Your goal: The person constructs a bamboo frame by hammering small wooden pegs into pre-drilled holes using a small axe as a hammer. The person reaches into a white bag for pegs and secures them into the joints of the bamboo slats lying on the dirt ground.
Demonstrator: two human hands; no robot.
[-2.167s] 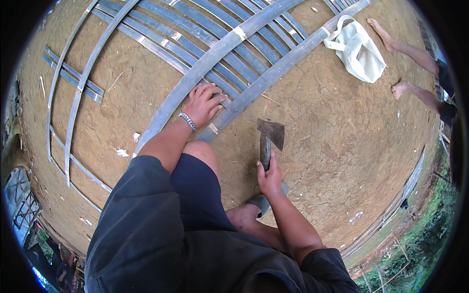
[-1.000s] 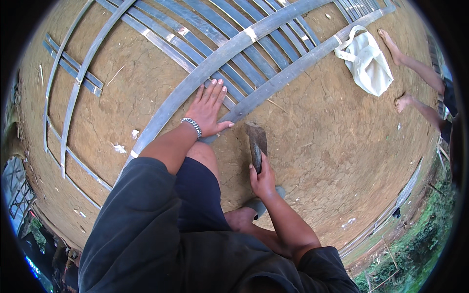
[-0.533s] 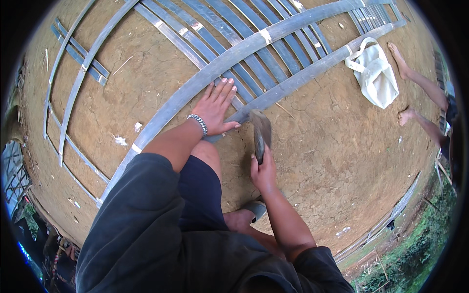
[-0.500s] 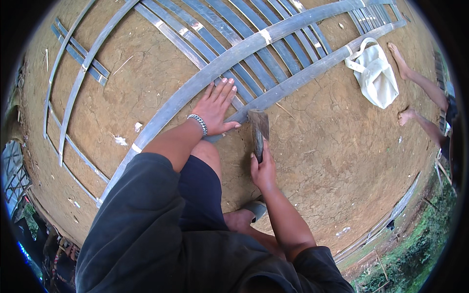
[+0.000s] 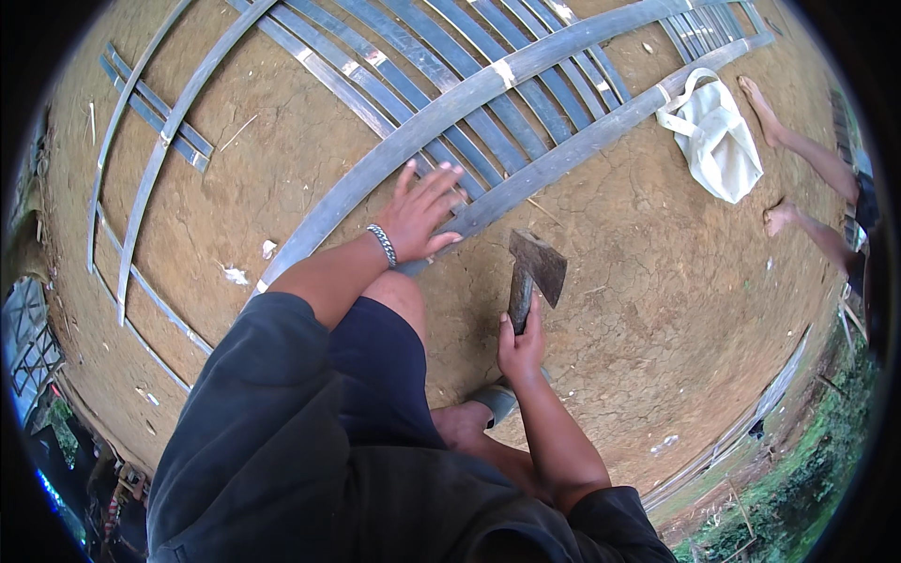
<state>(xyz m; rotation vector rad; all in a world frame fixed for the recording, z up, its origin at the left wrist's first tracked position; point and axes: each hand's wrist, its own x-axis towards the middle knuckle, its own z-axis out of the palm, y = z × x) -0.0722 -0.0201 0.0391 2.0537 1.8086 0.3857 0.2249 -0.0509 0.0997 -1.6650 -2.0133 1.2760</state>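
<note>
My right hand (image 5: 522, 345) is wrapped round the handle of a hatchet (image 5: 539, 266), its dark flared blade turned to the right, over bare soil. My left hand (image 5: 419, 220), with a chain bracelet at the wrist, has its fingers spread. It is over the near end of a slatted frame, between two long grey split-bamboo rails; whether it touches the slats is unclear. The upper rail (image 5: 362, 180) curves across the frame, and the lower rail (image 5: 572, 153) runs beside my left thumb. Several narrow bamboo slats (image 5: 485, 129) cross between the rails and extend past the upper one.
A white bag (image 5: 721, 141) lies on the ground at the right, beside another person's bare leg (image 5: 815, 161). Further long bamboo strips (image 5: 143, 192) and short crossed slats (image 5: 188, 146) lie at the left. Green plants (image 5: 817, 474) edge the lower right.
The hatchet has moved right and slightly down in my right hand, and its blade has turned to show its broad side. My left hand's fingers have lifted and spread.
</note>
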